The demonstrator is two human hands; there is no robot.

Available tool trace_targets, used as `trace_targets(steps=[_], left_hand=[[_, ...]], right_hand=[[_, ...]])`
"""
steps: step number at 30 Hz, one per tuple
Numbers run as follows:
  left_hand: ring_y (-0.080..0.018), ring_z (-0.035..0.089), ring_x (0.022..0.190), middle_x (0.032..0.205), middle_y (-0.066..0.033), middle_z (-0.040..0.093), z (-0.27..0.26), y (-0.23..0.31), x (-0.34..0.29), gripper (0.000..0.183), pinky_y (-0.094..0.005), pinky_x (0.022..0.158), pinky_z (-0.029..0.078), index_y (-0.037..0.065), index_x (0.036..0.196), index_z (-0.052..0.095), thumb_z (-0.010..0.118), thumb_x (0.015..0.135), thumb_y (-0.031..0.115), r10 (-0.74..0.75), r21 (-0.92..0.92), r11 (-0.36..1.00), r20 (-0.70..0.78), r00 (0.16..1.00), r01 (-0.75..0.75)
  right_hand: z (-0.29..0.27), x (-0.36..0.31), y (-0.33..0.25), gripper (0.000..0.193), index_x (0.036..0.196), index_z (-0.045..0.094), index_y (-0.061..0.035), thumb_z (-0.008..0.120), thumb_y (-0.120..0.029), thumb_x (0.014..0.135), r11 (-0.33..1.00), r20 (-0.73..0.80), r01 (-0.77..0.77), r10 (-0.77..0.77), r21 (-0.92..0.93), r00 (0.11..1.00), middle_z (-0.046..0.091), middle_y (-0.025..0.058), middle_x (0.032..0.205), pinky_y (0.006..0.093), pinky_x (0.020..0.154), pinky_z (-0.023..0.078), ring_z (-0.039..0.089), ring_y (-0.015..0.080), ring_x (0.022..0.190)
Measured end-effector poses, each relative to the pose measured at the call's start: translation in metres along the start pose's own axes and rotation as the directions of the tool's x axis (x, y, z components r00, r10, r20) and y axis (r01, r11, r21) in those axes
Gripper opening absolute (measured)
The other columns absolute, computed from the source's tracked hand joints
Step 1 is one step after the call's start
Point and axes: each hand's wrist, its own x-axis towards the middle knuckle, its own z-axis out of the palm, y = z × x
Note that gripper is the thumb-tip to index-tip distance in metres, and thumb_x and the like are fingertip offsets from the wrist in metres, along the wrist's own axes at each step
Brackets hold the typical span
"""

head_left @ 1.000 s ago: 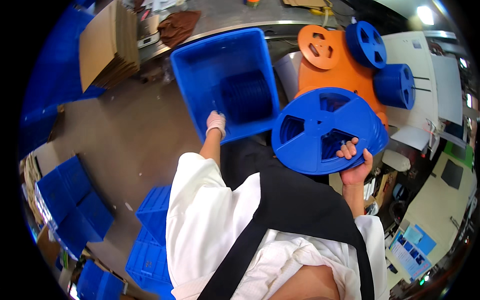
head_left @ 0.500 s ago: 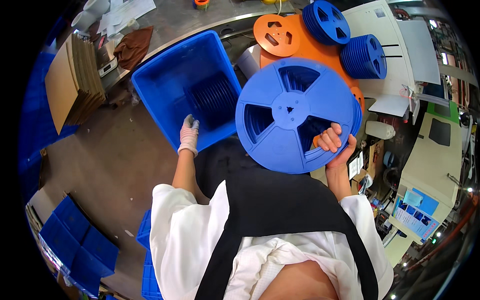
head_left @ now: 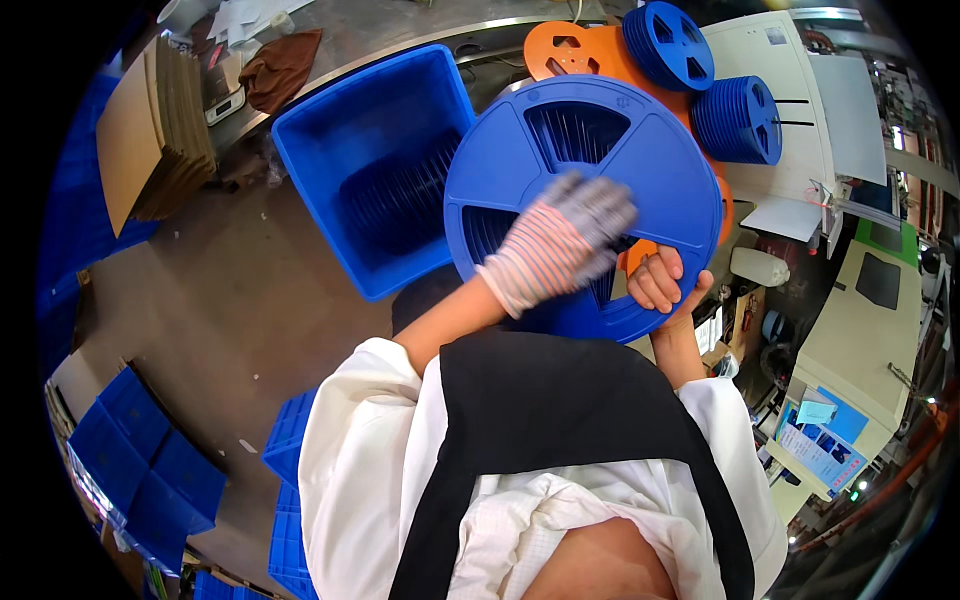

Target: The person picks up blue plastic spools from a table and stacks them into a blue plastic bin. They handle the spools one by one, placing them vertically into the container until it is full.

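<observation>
Reels number several: one big blue plastic reel (head_left: 585,200) held up near the camera, two stacks of smaller blue ones (head_left: 668,42) and an orange one (head_left: 560,50) behind. The bare right hand (head_left: 662,282) clamps the big reel's lower rim, while the gloved left hand (head_left: 565,240), blurred, lies flat with fingers together on its spoked face. One open blue bin (head_left: 380,180) sits left of it, ribbed stacks inside, bare floor (head_left: 200,300) beside.

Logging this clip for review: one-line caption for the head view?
Bare right hand holds a large blue reel by its rim; gloved left hand lies across its face, above an open blue bin.
</observation>
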Motion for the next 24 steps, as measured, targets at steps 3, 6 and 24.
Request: trace_targets(steps=[3,6,24], left_hand=[[-0.0390,0.042,0.133,0.139,-0.0196,0.049,0.003,-0.059,-0.036,0.055,-0.0521,0.113,0.027,0.003,0.135,0.049,0.059,0.087,0.027,-0.404,0.163,0.894,-0.111,0.908,0.417],[-0.0386,0.039,0.135,0.144,-0.0196,0.046,0.012,-0.105,-0.097,0.056,-0.0514,0.114,0.025,0.001,0.137,0.048,0.053,0.092,0.033,-0.466,0.320,0.804,-0.185,0.865,0.501],[-0.0349,0.055,0.121,0.120,-0.0149,0.060,-0.013,-0.047,-0.127,0.040,-0.0436,0.098,0.049,0.006,0.117,0.061,0.058,0.077,0.004,-0.044,0.230,0.973,0.089,0.995,0.023]], right_hand=[[0.001,-0.004,0.000,0.036,0.089,0.050,-0.0116,0.070,-0.040,0.082,1.000,-0.051,0.025,-0.026,-0.017,0.998,0.050,-0.0029,0.059,0.0275,0.058,0.039,0.048,0.0111,0.050],[0.003,-0.009,-0.001,0.036,0.089,0.050,-0.0114,0.070,-0.040,0.082,0.997,-0.079,0.077,-0.078,-0.016,0.994,0.049,-0.0031,0.059,0.0268,0.057,0.038,0.047,0.0105,0.050],[0.013,0.009,-0.013,0.034,0.098,0.048,-0.0079,0.066,-0.035,0.089,0.983,-0.165,0.145,-0.126,0.111,0.978,0.050,-0.0020,0.069,0.0278,0.064,0.039,0.048,0.0093,0.059]])
